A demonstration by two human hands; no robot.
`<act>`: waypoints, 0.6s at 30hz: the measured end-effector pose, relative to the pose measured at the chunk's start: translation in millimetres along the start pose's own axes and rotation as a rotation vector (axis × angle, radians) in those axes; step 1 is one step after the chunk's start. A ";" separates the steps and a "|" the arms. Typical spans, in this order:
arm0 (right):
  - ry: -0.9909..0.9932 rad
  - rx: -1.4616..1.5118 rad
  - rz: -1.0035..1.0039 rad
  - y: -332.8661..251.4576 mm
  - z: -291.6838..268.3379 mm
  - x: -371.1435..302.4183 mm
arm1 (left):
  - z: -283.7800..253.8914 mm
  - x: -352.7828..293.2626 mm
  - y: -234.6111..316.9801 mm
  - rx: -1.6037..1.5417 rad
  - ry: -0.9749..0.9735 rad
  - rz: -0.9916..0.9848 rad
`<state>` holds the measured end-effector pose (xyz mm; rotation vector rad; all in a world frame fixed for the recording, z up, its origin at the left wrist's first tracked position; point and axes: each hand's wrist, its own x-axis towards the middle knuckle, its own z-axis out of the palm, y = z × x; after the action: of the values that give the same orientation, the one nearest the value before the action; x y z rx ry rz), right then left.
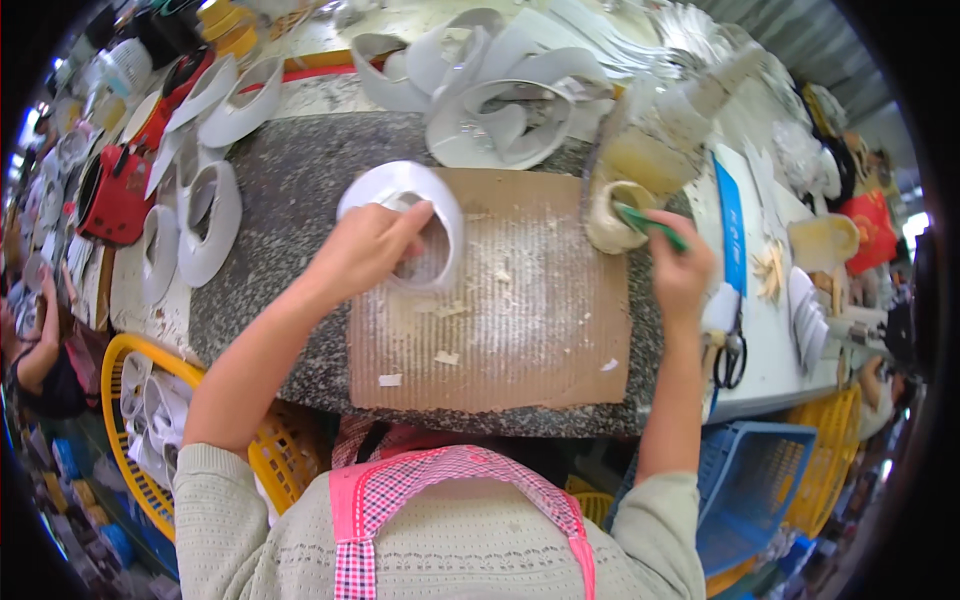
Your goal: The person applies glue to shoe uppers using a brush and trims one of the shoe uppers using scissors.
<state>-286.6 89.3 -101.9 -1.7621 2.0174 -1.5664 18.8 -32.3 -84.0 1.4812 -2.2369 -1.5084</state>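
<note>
My left hand (368, 248) is closed on the edge of a white shoe upper (447, 210), a curved ring with an open middle, held over the left part of a cardboard sheet (530, 330). Between the fingers of my right hand (682, 265) is a green-handled brush (660, 228). Its tip reaches into the round mouth of a glue-crusted pot (606, 225), so the bristles are hidden. This yellowish pot lies at the cardboard's upper right corner. Small pale scraps and dried smears dot the cardboard.
Several white uppers (500, 125) are heaped at the back, and others (210, 225) stand at the left. Scissors (730, 358) and a blue strip (732, 235) lie right. A yellow basket (115, 400) and a blue crate (750, 500) flank me below the dark stone tabletop (290, 190).
</note>
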 end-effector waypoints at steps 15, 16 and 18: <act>-0.029 0.794 0.297 -30.4 10.1 -44.7 | 46.0 -17.2 -9.3 -0.599 -0.023 0.204; -0.013 0.856 0.215 -37.8 28.9 -45.7 | 49.0 -18.6 -4.0 -0.593 -0.022 0.202; 0.092 0.759 0.134 -55.5 55.4 -42.8 | 51.5 -23.0 6.5 -0.962 -0.253 0.260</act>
<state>-198.5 95.1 -114.9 -1.2461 1.2450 -2.0111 0.1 19.9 -96.1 0.7031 -1.3007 -2.2511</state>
